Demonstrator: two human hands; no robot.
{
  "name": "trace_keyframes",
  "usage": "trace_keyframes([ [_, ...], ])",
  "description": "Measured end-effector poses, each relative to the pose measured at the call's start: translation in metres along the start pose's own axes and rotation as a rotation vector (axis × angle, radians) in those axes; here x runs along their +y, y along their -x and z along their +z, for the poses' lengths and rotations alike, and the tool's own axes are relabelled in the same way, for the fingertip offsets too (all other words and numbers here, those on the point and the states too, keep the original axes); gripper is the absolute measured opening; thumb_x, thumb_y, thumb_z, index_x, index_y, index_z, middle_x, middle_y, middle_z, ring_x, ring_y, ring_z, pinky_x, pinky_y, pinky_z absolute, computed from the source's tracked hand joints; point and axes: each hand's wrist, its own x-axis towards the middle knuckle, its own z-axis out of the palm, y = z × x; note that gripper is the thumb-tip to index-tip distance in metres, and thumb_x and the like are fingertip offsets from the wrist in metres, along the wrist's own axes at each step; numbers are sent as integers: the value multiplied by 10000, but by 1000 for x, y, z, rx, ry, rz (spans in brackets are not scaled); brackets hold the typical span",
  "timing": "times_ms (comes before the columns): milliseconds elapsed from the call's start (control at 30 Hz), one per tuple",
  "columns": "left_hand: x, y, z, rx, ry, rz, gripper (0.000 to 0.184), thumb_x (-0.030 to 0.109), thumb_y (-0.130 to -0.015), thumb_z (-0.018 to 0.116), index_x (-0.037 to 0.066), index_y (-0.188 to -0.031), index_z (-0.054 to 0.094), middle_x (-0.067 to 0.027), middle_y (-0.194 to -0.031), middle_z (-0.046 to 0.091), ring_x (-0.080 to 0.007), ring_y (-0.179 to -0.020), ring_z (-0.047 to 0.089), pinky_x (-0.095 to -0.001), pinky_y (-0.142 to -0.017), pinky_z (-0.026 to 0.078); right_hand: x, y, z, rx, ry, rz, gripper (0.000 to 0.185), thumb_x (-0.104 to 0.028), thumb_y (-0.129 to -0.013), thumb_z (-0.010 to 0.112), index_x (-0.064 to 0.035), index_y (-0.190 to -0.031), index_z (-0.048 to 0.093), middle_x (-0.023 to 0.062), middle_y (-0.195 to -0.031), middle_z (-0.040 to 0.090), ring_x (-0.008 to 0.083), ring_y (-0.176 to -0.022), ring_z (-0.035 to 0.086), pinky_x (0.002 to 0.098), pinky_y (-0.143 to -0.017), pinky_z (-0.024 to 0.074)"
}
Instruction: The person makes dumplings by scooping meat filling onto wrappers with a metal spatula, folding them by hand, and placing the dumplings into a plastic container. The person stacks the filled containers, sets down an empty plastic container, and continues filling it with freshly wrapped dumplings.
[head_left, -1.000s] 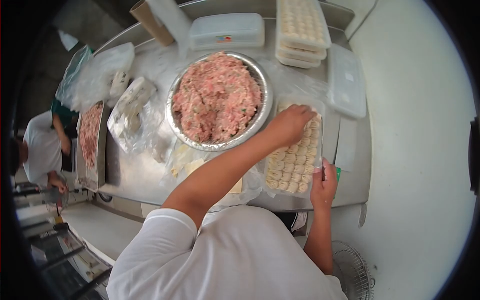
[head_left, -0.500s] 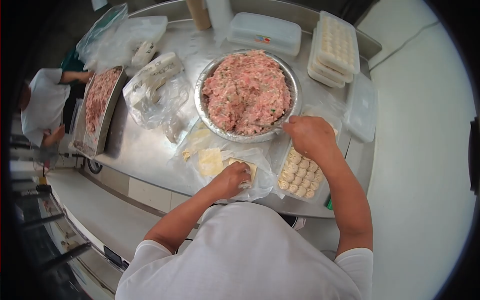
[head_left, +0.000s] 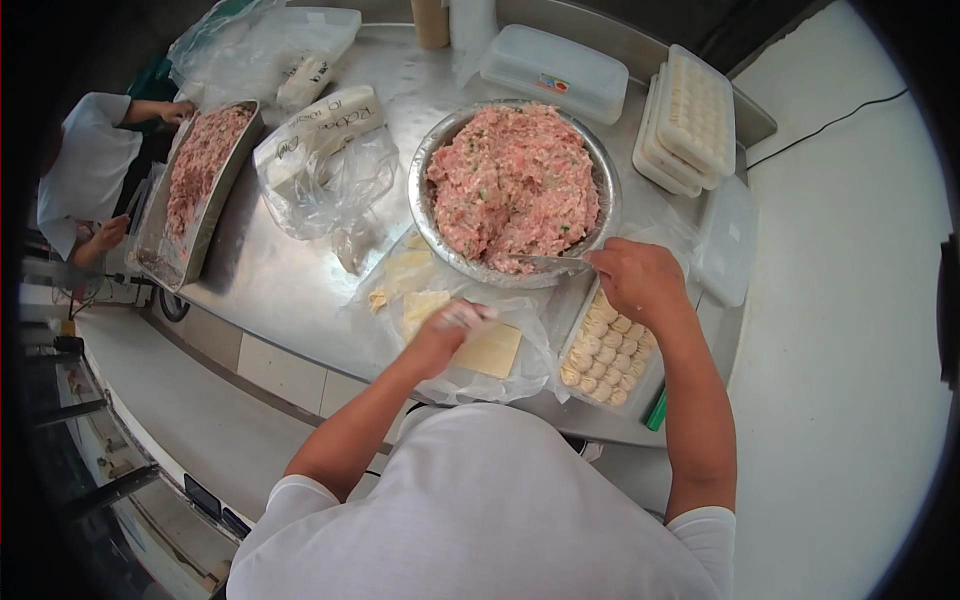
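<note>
Pink meat mix (head_left: 515,180) is heaped in a round metal bowl (head_left: 418,195) just beyond both hands, and the right hand (head_left: 640,282) has its fingers closed on a thin metal spreader (head_left: 550,262) with its tip at the meat's near edge. The left hand (head_left: 452,335) is over the pale wrappers (head_left: 490,352), nearer the body — fingers blurred, so can't tell if they're pinching anything. Pleated dumplings (head_left: 605,360) sit right by the right hand — stacked containers (head_left: 692,115) farther back.
</note>
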Motion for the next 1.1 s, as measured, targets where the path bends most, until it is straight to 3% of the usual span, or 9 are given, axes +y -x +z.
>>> trace_keyframes([
  [33,0,3,-6,194,634,-191,138,153,-976,556,57,-1059,608,-161,-1170,647,-309,-1114,618,-448,-990,488,-1,1,1,-7,-2,1,230,-81,-798,610,-131,-992,721,56,-884,670,277,-827,679,423,-688,548],
  [133,8,9,-20,145,1026,-32,294,279,-1048,442,47,-1171,575,-157,-1248,626,-302,-1165,609,-462,-1046,470,-10,2,2,-58,89,-25,165,-108,-835,569,-92,-912,715,64,-842,668,280,-821,684,426,-713,558],
  [267,22,4,0,288,1051,-165,394,344,-1056,426,26,-1255,546,-158,-1257,618,-319,-1205,591,-492,-1088,441,-13,7,8,24,-8,-69,186,-125,-831,604,-117,-970,726,62,-822,654,277,-800,680,421,-679,552],
  [333,32,-3,20,516,829,-362,462,358,-1057,416,-17,-1317,490,-174,-1296,589,-334,-1197,586,-505,-1102,426,-15,13,16,82,-91,-74,187,-122,-822,622,-122,-977,728,63,-806,647,278,-787,677,418,-664,548],
  [500,56,-1,33,409,1085,-307,473,351,-1076,360,-30,-1342,450,-192,-1276,582,-327,-1158,607,-493,-1080,451,-51,47,50,205,-451,-82,255,-46,-785,663,-134,-1014,734,58,-861,604,270,-771,640,398,-649,524],
  [767,31,14,8,418,1102,-154,430,335,-1070,394,-58,-1206,504,-165,-1074,621,-258,-995,636,-379,-921,539,-77,81,43,254,-366,9,289,-18,-787,652,-128,-1039,739,93,-828,549,272,-757,585,390,-628,497],
  [833,51,9,19,626,901,-31,358,278,-1071,414,-47,-1146,546,-136,-1050,639,-249,-998,645,-352,-904,525,-82,82,36,285,-328,52,294,-8,-787,647,-125,-1041,740,91,-821,544,269,-760,585,389,-630,497],
  [900,75,7,35,520,880,-39,353,271,-1069,419,-46,-1154,550,-141,-1082,643,-241,-1002,646,-355,-911,523,-87,81,37,347,-520,53,307,-9,-782,651,-126,-1051,741,89,-825,546,265,-759,585,391,-635,500],
  [1100,87,-7,42,379,811,63,402,308,-1070,397,-28,-1238,541,-155,-1202,641,-254,-1057,642,-382,-952,513,-92,72,50,361,-377,82,323,6,-772,648,-112,-1059,737,92,-861,568,268,-760,602,378,-641,509],
])
